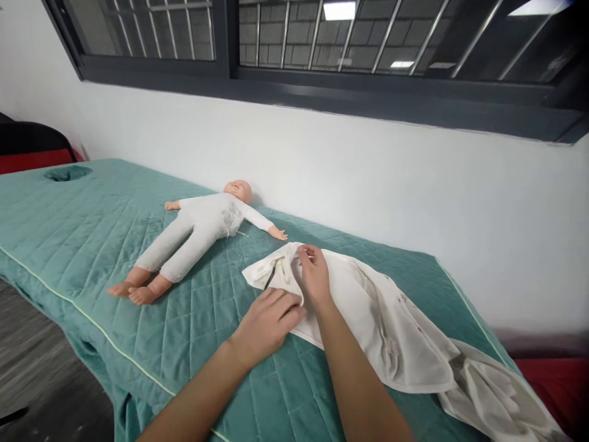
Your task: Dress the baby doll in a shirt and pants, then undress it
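Observation:
A white cloth garment point(354, 294) lies spread on the green quilted bed cover point(221, 344), running toward the lower right. My left hand point(271, 316) pinches its near edge at the left end. Beyond it, my right hand point(315, 270) has fingers closed on the far edge of the same end. A short dark strip point(270, 277) shows on the cloth between them. To the left, a baby doll point(197, 227) with a pale grey cloth body lies on its back, arms spread, its near hand close to the garment. Its torso has a worn, frayed patch.
A round face hole point(69, 173) opens at the bed's far left end. The white wall point(368, 178) runs along the back edge, under a dark-framed window point(294, 92) with bars. Red and black furniture point(37, 147) stands behind at left. Something red point(552, 387) is at right.

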A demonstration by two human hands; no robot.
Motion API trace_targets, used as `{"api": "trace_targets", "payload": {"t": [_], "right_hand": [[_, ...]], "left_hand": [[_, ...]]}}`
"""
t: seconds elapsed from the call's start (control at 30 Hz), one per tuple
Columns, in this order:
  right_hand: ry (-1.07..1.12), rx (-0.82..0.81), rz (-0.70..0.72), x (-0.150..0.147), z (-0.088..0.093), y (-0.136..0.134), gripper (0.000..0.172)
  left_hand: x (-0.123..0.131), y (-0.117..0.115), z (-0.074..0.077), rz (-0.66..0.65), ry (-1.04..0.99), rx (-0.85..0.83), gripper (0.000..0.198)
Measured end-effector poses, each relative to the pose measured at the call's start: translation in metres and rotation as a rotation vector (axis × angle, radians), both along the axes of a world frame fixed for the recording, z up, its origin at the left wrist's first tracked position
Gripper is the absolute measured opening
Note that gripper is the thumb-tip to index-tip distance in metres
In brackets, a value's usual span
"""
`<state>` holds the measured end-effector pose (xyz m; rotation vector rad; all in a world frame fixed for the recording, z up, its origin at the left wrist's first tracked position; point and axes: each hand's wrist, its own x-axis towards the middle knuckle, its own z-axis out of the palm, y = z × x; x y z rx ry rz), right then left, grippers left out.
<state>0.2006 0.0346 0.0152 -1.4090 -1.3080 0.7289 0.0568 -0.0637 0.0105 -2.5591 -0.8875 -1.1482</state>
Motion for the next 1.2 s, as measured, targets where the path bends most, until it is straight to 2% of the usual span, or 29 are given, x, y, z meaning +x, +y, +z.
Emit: {"api": "trace_targets", "payload": {"t": [0.17,0.27,0.33,0.4,0.53,0.63,0.77,0.87,0.97,1.1,1.2], "right_hand": [[-0.240,0.028,0.109,-0.001,-0.003,-0.002,0.052],[-0.364,-0.033,0.069,-0.001,-0.007,-0.001,0.050],[-0.358,-0.108,0.027,0.004,-0.008,0.002,0.048],[-0.332,-0.165,0.006,0.013,-0.008,0.005,0.047],[-0.315,-0.225,-0.008,0.039,-0.006,0.008,0.042],[-0.322,-0.272,0.012,0.059,-0.002,0.005,0.037],[-0.339,-0.313,0.058,0.080,0.007,-0.003,0.034],[-0.351,-0.340,0.091,0.090,0.015,-0.009,0.032],[-0.358,-0.364,0.113,0.100,0.022,-0.013,0.028],[-0.316,-0.374,0.115,0.108,0.029,-0.018,0.027],[-0.095,-0.366,0.148,0.107,0.036,-0.023,0.029]], "left_hand": [[0.005,-0.001,-0.003,-0.103,0.094,-0.154,0.030],[0.003,0.001,-0.003,-0.114,0.015,-0.222,0.027],[0.000,0.004,-0.004,-0.066,-0.116,-0.266,0.021],[-0.003,0.009,-0.008,0.067,-0.289,-0.290,0.017],[-0.014,0.024,-0.021,0.495,-0.513,-0.342,0.021],[-0.022,0.034,-0.027,0.699,-0.498,-0.414,0.033],[-0.029,0.042,-0.021,0.832,-0.333,-0.532,0.042],[-0.035,0.048,-0.012,0.856,-0.191,-0.636,0.039],[-0.040,0.052,-0.007,0.847,-0.157,-0.681,0.035],[-0.046,0.055,-0.010,0.837,-0.200,-0.661,0.028],[-0.051,0.059,-0.014,0.821,-0.324,-0.615,0.027]]}}
